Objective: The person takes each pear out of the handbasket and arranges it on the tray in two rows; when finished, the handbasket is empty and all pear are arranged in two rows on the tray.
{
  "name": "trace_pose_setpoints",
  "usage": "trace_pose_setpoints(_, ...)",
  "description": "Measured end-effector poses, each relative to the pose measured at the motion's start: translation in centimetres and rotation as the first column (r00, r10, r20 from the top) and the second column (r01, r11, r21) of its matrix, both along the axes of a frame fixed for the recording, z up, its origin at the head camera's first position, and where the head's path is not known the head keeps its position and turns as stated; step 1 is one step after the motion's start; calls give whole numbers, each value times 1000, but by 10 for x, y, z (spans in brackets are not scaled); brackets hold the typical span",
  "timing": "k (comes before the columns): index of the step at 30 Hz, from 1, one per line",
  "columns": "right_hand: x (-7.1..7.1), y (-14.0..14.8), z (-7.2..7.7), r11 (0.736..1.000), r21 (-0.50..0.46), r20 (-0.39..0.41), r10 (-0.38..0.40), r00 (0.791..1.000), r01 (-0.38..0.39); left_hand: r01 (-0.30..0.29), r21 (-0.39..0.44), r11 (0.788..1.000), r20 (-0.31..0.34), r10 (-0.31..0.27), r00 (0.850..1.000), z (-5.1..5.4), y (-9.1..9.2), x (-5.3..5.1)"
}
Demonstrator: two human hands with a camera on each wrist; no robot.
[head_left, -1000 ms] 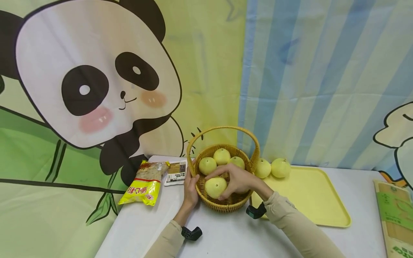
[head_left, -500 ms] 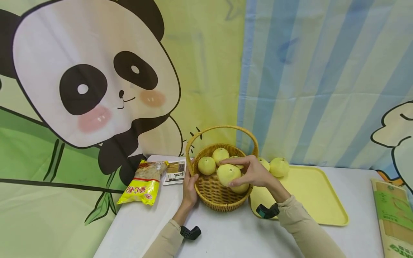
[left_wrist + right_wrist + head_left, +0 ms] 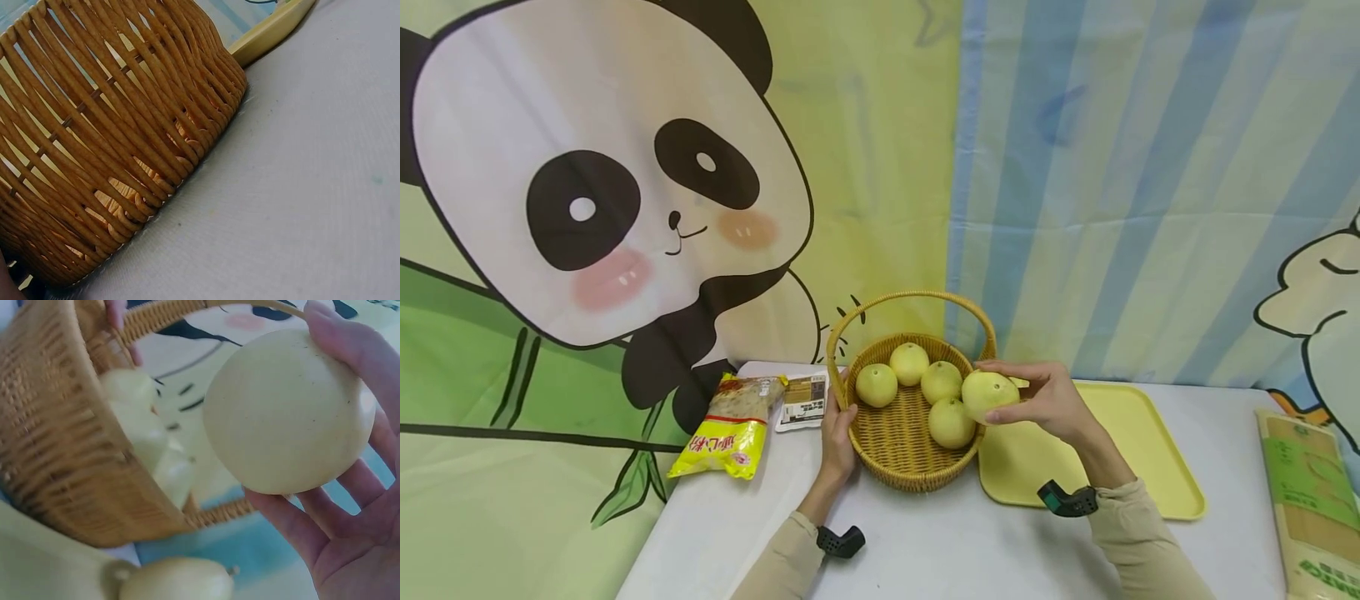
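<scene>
My left hand (image 3: 837,439) grips the left side of the wicker basket (image 3: 913,482), its thumb at the rim. In the left wrist view only the woven wall (image 3: 125,125) and the white tabletop show clearly. My right hand (image 3: 1047,402) holds a pale yellow pear (image 3: 989,397) between thumb and fingers at the basket's right rim. The right wrist view shows this held pear (image 3: 287,412) up close, apart from the basket. Inside the basket sit several more pears (image 3: 951,423). Another pear (image 3: 176,580) lies by the yellow tray, mostly hidden behind my right hand in the head view.
The yellow tray (image 3: 1150,467) lies right of the basket. To the left are a yellow food bag (image 3: 730,429) and a small flat packet (image 3: 802,403). A green-labelled pack (image 3: 1311,492) lies at the far right. A printed curtain (image 3: 1037,183) hangs behind the table.
My right hand has lifted the pear from the front of the basket and carried it right, to the right rim. The left hand stays on the basket.
</scene>
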State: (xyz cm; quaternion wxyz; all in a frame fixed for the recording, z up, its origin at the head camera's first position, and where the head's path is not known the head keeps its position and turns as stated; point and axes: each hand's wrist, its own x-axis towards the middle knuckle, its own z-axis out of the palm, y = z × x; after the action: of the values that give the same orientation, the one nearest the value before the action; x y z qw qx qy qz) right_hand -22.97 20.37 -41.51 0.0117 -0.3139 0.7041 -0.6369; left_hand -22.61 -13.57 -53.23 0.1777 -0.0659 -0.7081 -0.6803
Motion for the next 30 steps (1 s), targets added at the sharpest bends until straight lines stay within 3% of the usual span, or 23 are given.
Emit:
trace_pose_setpoints(6,2,30,-2,996,-64,33,-54,998,56,7,-10,1000,-12,-7,1000,2,1,0)
trace_pose_setpoints(9,1,47,-5,988,-35,19,-152,988,152,7,-10,1000,-10,-7,1000,1,2,1)
trace_pose_setpoints(14,2,76,-7,929,59,9,-366,931,365,4,4,1000,1,-4,1000,-2,2,0)
trace_pose_setpoints(21,-1,114,-15,884,-40,109,-460,881,466,-23,-7,1000,0,23,1000,-4,1,-2)
trace_pose_setpoints(28,-11,143,-36,794,69,118,-607,786,604,-34,-10,999,10,34,999,-3,0,-3)
trace_pose_setpoints(30,-14,148,-43,777,101,121,-629,768,621,-35,-12,999,12,35,999,-3,0,-3)
